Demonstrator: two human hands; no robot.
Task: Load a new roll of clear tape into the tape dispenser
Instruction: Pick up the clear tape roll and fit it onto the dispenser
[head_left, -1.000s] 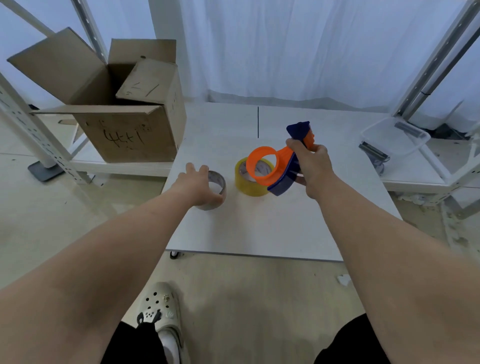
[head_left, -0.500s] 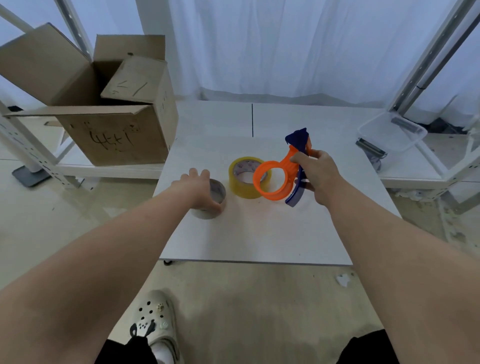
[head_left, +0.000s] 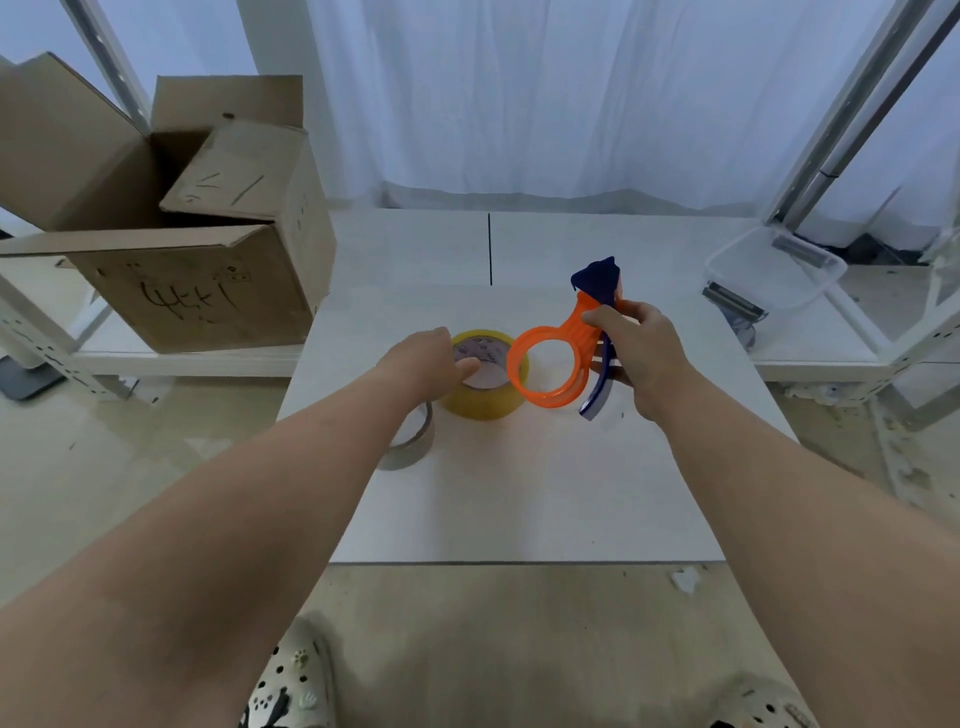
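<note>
A yellowish roll of clear tape lies flat on the white table. My left hand reaches over its left rim, fingers apart, with one fingertip inside the core. Just left of the roll and partly under my left forearm lies a thin grey ring, an empty tape core. My right hand holds the tape dispenser above the table by its neck. The dispenser's orange ring is empty and hangs beside the roll's right edge; its dark blue handle points down and its blue head points up.
An open cardboard box stands on a low shelf to the left. To the right, a clear plastic tub sits on another low shelf beside metal rack posts. A white curtain hangs behind the table. My shoes show below the table's front edge.
My left hand has left the empty grey core and moved right onto the yellowish roll. My right hand has lowered the dispenser a little, bringing its ring close to the roll.
</note>
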